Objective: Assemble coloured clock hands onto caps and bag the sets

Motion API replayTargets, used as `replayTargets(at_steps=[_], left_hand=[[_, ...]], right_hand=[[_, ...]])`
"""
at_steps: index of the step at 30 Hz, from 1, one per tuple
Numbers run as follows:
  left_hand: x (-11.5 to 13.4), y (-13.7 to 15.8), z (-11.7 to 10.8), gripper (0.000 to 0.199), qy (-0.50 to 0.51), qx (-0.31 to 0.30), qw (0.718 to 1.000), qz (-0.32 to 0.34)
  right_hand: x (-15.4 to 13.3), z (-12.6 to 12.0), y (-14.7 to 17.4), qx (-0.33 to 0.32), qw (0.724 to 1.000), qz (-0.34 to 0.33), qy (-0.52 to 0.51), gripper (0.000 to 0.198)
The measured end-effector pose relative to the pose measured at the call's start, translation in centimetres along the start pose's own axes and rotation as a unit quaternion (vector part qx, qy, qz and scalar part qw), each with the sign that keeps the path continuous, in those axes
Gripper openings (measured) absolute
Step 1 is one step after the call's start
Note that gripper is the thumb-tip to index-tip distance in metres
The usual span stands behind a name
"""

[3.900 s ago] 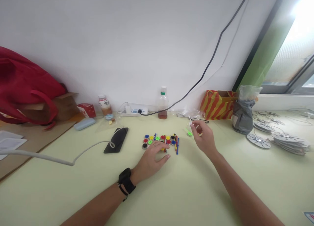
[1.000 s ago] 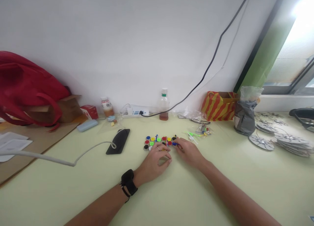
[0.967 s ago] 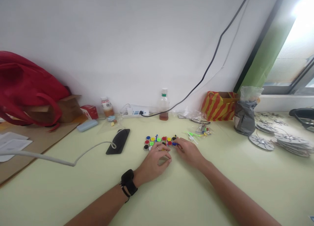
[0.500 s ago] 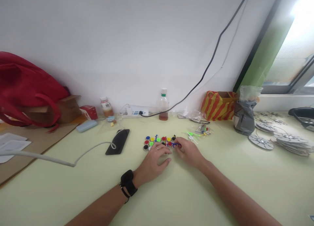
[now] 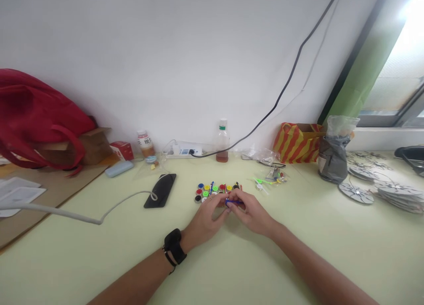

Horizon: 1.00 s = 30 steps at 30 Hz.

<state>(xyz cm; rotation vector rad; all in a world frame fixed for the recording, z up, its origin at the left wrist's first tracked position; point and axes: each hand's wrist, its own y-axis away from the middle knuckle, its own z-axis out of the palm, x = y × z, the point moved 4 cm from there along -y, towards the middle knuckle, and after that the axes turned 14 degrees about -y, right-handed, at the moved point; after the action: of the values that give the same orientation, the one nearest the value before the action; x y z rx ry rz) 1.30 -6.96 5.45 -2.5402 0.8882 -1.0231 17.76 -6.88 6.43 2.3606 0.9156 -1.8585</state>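
My right hand (image 5: 251, 213) pinches a slim blue plastic piece (image 5: 236, 202) between thumb and fingers. My left hand (image 5: 207, 216), with a ring and a black watch at the wrist, meets it there, its fingertips closed at the left end of the piece. Just beyond the hands sit rows of small round coloured discs (image 5: 206, 193) in blue, yellow, red, green, black and white. Among them stand slim arrow-shaped pieces, including a blue arrow (image 5: 211, 188) and a black one (image 5: 237, 186). My hands cover part of the rows.
Plastic bags with loose green and white pieces (image 5: 263, 184) lie to the right. A black phone (image 5: 160, 191) with a grey cable is at left. A bottle (image 5: 222, 141) and power strip (image 5: 185, 150) stand by the wall. Grey discs (image 5: 356, 193) are stacked at far right.
My right hand has moved left and toward me from the rows with the blue plastic piece. My left fingers have closed in to meet it.
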Motion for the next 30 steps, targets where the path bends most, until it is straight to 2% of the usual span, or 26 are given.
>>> replayTargets(at_steps=[4, 10, 15, 18, 22, 30], left_hand=[[-0.3, -0.2, 0.0, 0.02, 0.01, 0.005, 1.0, -0.003], [-0.6, -0.4, 0.0, 0.016, 0.037, 0.02, 0.999, -0.011], [-0.8, -0.3, 0.2, 0.02, 0.042, 0.022, 0.999, -0.019], [-0.8, -0.4, 0.2, 0.024, 0.042, 0.026, 0.998, -0.034], [-0.7, -0.4, 0.1, 0.016, 0.049, 0.023, 0.997, -0.052], [-0.4, -0.3, 0.0, 0.019, 0.039, 0.023, 0.999, -0.03]], right_hand=[[0.0, 0.3, -0.3, 0.0, 0.998, 0.02, -0.063, 0.017], [-0.5, -0.2, -0.5, 0.025, 0.999, -0.007, -0.048, 0.031], [0.1, -0.6, -0.6, 0.055, 0.998, -0.004, -0.031, 0.033], [0.7, -1.0, -0.8, 0.072, 0.994, 0.014, -0.084, 0.032], [1.1, -1.2, -1.0, 0.09, 0.978, 0.041, -0.181, 0.031], [0.9, -1.6, -0.9, 0.124, 0.954, 0.099, -0.256, 0.036]])
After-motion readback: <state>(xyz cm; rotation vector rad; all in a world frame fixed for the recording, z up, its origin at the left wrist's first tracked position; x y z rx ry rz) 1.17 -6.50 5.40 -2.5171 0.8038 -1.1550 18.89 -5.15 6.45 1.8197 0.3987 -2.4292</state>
